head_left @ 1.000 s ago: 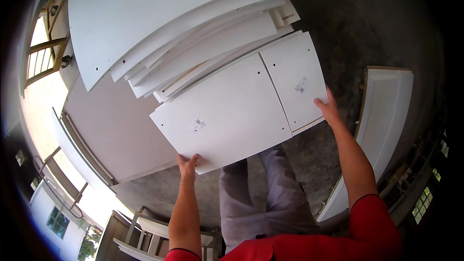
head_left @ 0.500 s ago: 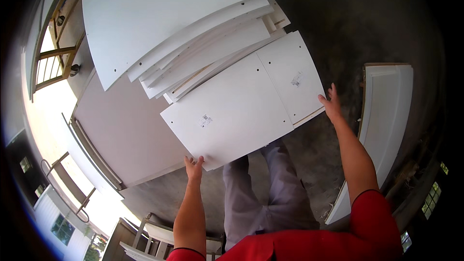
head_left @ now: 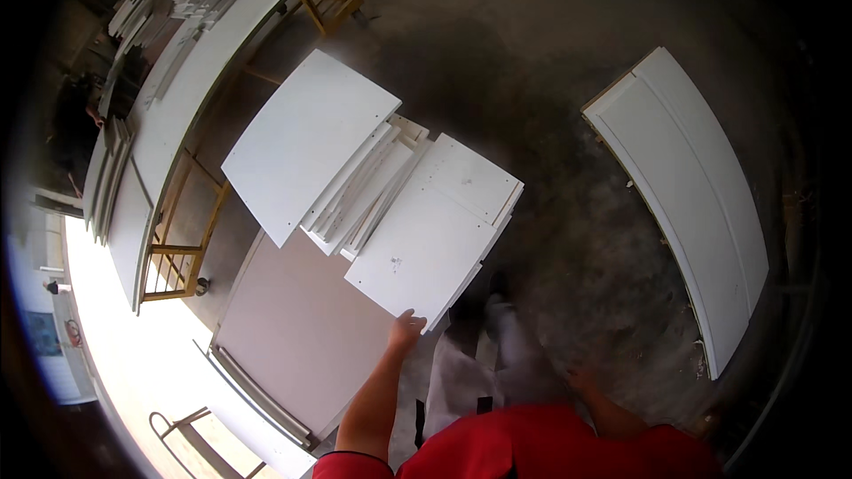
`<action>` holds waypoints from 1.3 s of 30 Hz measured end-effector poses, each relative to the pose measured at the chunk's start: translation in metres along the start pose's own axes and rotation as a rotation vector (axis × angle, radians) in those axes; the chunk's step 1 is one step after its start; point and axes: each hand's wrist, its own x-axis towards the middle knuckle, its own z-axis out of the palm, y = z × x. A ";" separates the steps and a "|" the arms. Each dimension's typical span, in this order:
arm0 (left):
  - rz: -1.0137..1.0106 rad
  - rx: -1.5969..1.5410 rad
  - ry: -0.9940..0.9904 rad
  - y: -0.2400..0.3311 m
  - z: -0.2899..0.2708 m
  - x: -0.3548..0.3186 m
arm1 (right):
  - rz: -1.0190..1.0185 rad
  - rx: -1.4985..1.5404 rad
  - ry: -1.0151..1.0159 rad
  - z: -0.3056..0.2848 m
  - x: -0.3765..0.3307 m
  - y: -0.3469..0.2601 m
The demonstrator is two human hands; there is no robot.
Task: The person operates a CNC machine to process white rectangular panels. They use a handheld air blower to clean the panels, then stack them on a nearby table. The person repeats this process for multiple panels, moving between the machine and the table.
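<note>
While the left hand (head_left: 407,331) meets the white panels (head_left: 435,239), the right hand (head_left: 586,383) stays apart from them

Although the left hand is clearly at the lowest corner of the white panels, below the frame's centre, I cannot tell whether it grips this corner or only touches it. The right hand is lower and more to the right, beside the red shirt (head_left: 550,448). It is dim and blurred, so I cannot tell if it is wide or narrow.

The white panels lie slanting in a pile at the centre of the frame, with small dark holes in the top surface. Just beside them, toward the upper left, are narrow white pieces (head_left: 364,186) and then a large white board (head_left: 311,146). A pinkish-grey board (head_left: 297,328) shows at the lower left of centre. At the right of the frame is a long white piece (head_left: 688,204), well apart from the pile. A long table (head_left: 164,177) crosses the upper left.
</note>
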 end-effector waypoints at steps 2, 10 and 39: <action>0.069 0.129 0.106 -0.001 -0.031 0.007 | 0.383 0.525 -0.067 -0.001 -0.083 -0.056; 0.071 0.773 -0.138 -0.048 0.037 0.023 | -0.047 0.745 0.535 0.128 -0.155 0.105; 1.534 1.960 -1.434 -0.087 1.130 -0.796 | 1.108 2.274 1.509 0.460 -0.653 0.639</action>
